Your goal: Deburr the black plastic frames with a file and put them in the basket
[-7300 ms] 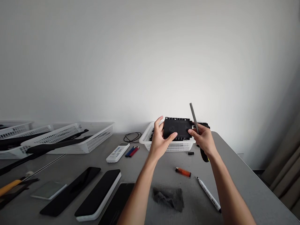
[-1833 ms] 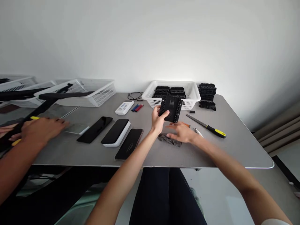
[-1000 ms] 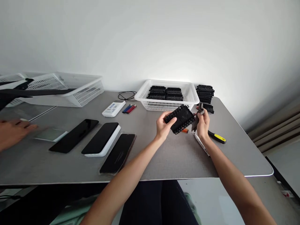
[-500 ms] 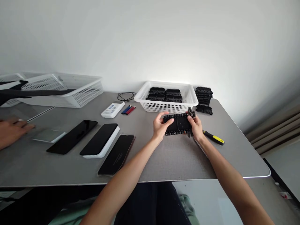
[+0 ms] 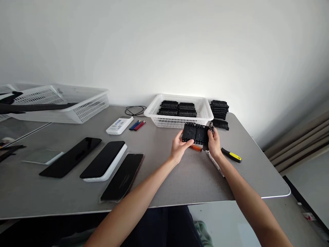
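Both my hands hold a flat black plastic part (image 5: 195, 133) with notched edges, lifted just above the grey table (image 5: 180, 178). My left hand (image 5: 179, 148) grips its left end, thumb on top. My right hand (image 5: 213, 144) grips its right end and also pinches a small dark grey cloth (image 5: 211, 127) against it. Behind the part stands a white mesh basket (image 5: 203, 113) with several identical black parts. More of them are stacked to its right (image 5: 219, 109).
An orange lighter (image 5: 196, 148), a white marker (image 5: 215, 164) and a yellow-handled file (image 5: 231, 156) lie under my hands. Three dark phones (image 5: 102, 159) and a glass sheet (image 5: 42, 156) lie left. Remote (image 5: 119, 125), two lighters (image 5: 137, 125), cable (image 5: 135, 110) and large baskets (image 5: 77, 106) sit behind.
My right hand picked the grey cloth off the table and brought it to the black part. The part turned level between both hands. Another person's hand at the left has left the view.
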The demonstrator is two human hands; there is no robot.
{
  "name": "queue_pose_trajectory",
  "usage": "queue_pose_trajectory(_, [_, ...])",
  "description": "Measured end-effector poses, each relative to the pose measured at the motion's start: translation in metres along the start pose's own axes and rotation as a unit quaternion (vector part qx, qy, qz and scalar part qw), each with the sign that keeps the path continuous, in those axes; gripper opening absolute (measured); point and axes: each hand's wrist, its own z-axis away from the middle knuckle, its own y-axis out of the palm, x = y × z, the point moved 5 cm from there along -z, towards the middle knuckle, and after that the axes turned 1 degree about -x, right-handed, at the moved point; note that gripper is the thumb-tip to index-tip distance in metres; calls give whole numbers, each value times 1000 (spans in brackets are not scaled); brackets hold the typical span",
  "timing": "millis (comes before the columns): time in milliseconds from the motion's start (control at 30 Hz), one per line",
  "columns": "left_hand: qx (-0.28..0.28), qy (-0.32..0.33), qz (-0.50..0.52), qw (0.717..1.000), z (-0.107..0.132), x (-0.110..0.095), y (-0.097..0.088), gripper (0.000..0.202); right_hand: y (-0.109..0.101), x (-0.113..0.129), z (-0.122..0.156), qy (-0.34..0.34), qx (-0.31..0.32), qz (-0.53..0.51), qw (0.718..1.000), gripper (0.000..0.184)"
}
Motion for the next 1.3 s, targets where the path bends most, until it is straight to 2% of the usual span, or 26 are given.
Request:
queue_pose_trajectory(133, [-63, 28, 6, 998, -7, -1, -14, 50, -2, 0, 0, 53, 7, -36, 998, 30])
queue_pose_trajectory(233, [-85, 27, 10, 996, -12, -1, -21, 42, 1, 0, 1, 78, 19, -49, 996, 32])
queue_pose_trajectory(400, [-106, 36, -12, 994, -11, -1, -22, 36, 24, 0, 13, 60, 137, -32, 988, 39])
queue_pose_trajectory(500, [-113, 23, 6, 993, -8, 0, -20, 35, 30, -2, 19, 45, 147, 5, 988, 44])
queue_pose_trajectory(567, [-96, -6, 34, 995, -7, 3, -17, 38, 29, -2, 20, 32, 138, 27, 990, 43])
queue_pose_trajectory(700, [-12, -127, 87, 988, -2, 13, -5, 50, 23, 6, 15, -10, 122, 66, 990, 32])
queue_pose_trajectory(767, [21, -161, 102, 981, 1, 15, -1, 55, 21, 11, 14, -25, 116, 81, 990, 28])
queue_pose_trajectory(867, [51, -162, 107, 980, 2, 13, 2, 59, 20, 16, 16, -40, 121, 93, 988, 23])
queue_pose_trajectory(967, [62, -157, 102, 980, 3, 10, 3, 61, 18, 20, 18, -47, 109, 95, 988, 30])
queue_pose_trajectory(1200, [61, -167, 79, 981, 3, 6, 0, 68, -5, 38, 12, -94, -43, 118, 988, 24])
queue_pose_trajectory(1300, [75, -184, 77, 977, 5, 6, 3, 68, -8, 43, 13, -130, -61, 126, 982, 30])
